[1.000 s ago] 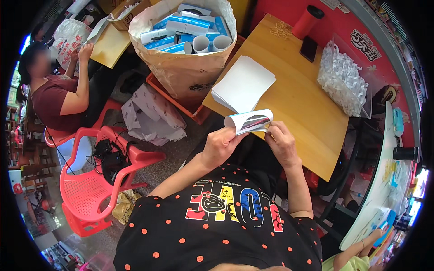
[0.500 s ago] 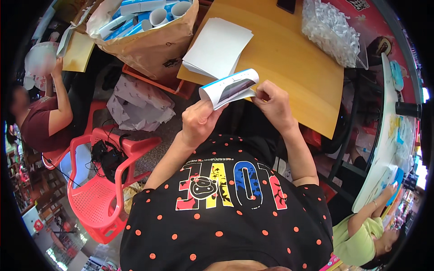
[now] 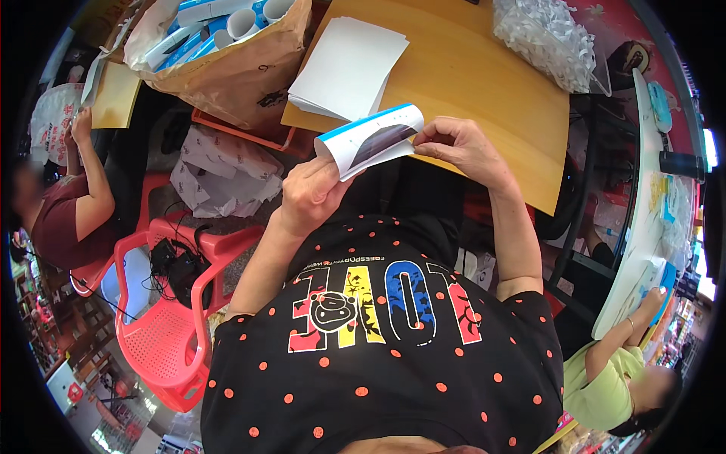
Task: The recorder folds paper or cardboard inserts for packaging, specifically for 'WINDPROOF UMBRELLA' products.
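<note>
A printed sheet (image 3: 378, 130), white with a blue edge and a dark picture, is curled into a loose roll above the near edge of the table. My left hand (image 3: 308, 195) is closed around its lower left end. At the other end, my right hand (image 3: 470, 153) pinches the sheet's edge between thumb and forefinger. Just beyond the roll lies a stack of white sheets (image 3: 349, 66), slightly fanned at the near left corner. The fingertips of my left hand are partly hidden by the paper.
The yellow tabletop (image 3: 491, 94) bears a clear bag of white strips (image 3: 546, 47). Left of it, a large brown paper bag (image 3: 234, 85) holds several blue-and-white rolls. A red chair (image 3: 162, 333) with black cables stands at my left. Co-workers sit at left (image 3: 66, 213) and right (image 3: 605, 386).
Both hands and the curled sheet have shifted slightly left in view, as has the table. My right hand has turned, its thumb and forefinger now stretched toward the sheet's end.
</note>
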The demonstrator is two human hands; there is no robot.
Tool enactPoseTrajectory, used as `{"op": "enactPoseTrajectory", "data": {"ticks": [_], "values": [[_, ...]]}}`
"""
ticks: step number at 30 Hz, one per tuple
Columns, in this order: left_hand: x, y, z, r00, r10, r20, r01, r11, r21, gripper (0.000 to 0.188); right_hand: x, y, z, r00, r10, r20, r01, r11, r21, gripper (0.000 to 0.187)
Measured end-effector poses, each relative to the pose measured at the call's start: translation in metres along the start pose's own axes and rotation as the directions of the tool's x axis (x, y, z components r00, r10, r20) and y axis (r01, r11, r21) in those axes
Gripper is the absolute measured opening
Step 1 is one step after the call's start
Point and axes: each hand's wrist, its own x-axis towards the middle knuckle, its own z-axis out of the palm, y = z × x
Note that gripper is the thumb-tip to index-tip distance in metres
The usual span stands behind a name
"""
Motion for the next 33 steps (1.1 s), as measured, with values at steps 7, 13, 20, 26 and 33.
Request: {"op": "enactPoseTrajectory", "data": {"ticks": [7, 13, 20, 26, 33], "values": [[-0.009, -0.007, 0.000, 1.000, 0.004, 0.026, -0.004, 1.000, 0.004, 0.023, 0.000, 0.006, 0.013, 0.999, 0.011, -0.044, -0.013, 0.999, -0.051, 0.017], [-0.013, -0.011, 0.000, 0.999, 0.020, 0.047, -0.020, 1.000, 0.002, 0.023, -0.001, 0.007, 0.018, 0.993, 0.077, -0.084, -0.084, 0.994, -0.074, 0.017], [-0.015, -0.013, 0.000, 0.998, 0.037, 0.049, -0.038, 0.999, 0.008, 0.025, -0.019, -0.018, 0.020, 0.989, 0.120, -0.082, -0.114, 0.990, 0.078, 0.014], [-0.011, -0.012, 0.005, 1.000, 0.017, 0.022, -0.017, 1.000, -0.017, 0.024, -0.022, -0.012, 0.021, 0.965, 0.012, -0.262, 0.014, 0.995, 0.097, 0.015], [-0.006, -0.014, 0.011, 0.999, 0.041, 0.012, -0.041, 0.999, 0.010, 0.020, -0.016, -0.006, 0.033, 0.820, -0.467, -0.330, 0.313, 0.850, -0.425, 0.018]]}}
